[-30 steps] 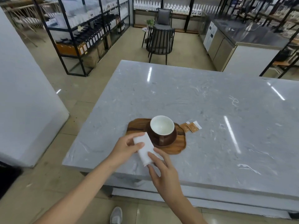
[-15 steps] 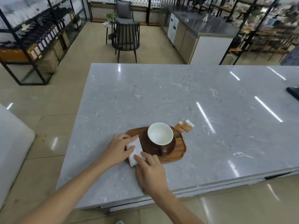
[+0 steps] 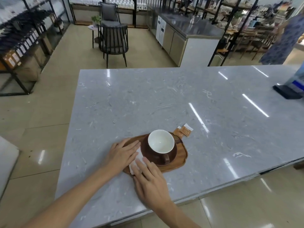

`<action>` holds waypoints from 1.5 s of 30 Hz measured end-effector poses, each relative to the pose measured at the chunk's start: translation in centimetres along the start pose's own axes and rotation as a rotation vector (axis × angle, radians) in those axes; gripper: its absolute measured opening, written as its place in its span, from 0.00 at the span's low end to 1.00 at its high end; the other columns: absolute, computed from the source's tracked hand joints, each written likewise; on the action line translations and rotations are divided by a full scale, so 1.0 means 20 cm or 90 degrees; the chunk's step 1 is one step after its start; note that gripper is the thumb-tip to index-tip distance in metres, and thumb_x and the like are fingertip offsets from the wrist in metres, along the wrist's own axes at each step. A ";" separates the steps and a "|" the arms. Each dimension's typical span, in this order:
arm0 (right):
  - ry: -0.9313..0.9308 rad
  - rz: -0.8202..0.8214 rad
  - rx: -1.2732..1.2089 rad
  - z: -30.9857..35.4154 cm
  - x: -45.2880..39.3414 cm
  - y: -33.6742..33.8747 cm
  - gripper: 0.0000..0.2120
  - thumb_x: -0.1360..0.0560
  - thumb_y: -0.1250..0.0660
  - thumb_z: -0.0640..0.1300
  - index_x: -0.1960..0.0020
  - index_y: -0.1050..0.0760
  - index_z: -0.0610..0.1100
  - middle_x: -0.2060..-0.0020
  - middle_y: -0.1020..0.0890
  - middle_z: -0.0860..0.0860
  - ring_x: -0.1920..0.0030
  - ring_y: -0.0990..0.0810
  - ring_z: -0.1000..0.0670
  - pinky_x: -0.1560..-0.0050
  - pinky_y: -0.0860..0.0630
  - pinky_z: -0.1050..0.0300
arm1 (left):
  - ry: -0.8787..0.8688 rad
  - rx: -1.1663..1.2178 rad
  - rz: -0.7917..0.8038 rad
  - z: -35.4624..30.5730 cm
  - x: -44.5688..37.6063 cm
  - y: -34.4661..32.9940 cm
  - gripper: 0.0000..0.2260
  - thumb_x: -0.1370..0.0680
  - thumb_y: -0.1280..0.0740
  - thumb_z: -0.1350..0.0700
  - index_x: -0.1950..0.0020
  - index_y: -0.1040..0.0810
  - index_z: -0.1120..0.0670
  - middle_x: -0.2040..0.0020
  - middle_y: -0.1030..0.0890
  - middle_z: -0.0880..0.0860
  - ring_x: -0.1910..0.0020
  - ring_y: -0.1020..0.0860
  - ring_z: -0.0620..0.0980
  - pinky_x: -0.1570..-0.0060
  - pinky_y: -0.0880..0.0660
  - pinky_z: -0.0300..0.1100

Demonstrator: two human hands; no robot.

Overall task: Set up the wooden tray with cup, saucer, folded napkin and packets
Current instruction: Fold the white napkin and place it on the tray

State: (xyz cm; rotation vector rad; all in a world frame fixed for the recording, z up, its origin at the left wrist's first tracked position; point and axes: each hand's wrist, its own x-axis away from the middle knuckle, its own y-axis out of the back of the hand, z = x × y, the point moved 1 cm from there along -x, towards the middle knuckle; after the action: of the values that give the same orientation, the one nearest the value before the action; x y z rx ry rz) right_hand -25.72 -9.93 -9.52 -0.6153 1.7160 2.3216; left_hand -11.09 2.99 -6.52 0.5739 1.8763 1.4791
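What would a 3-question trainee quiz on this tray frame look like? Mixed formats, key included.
1. True or false: the packets lie on the wooden tray.
2. Multiple choice: the folded napkin is A) inside the cup, B) on the tray's left part, under both hands, C) on the counter beside the packets.
3. Fill in: the cup stands on the ____.

Key
1. False. They lie on the marble counter, just past the tray's far right corner.
2. B. The left hand and right hand press flat on it with straight fingers.
3. Saucer, brown like the cup's outside, handle toward the person.
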 end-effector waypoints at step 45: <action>-0.147 -0.158 -0.070 -0.01 -0.07 -0.03 0.10 0.23 0.27 0.49 0.43 0.14 0.49 0.44 0.14 0.59 0.52 0.26 0.53 0.51 0.24 0.63 | 0.008 0.317 -0.010 0.10 0.10 -0.07 0.23 0.20 0.38 0.44 0.28 0.25 0.52 0.26 0.28 0.44 0.24 0.35 0.46 0.27 0.32 0.47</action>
State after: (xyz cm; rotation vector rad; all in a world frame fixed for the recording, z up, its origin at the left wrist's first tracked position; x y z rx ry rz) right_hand -24.12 -9.83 -9.56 -0.5208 1.3392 2.2229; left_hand -10.92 5.32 -8.50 0.7727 2.2643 1.0004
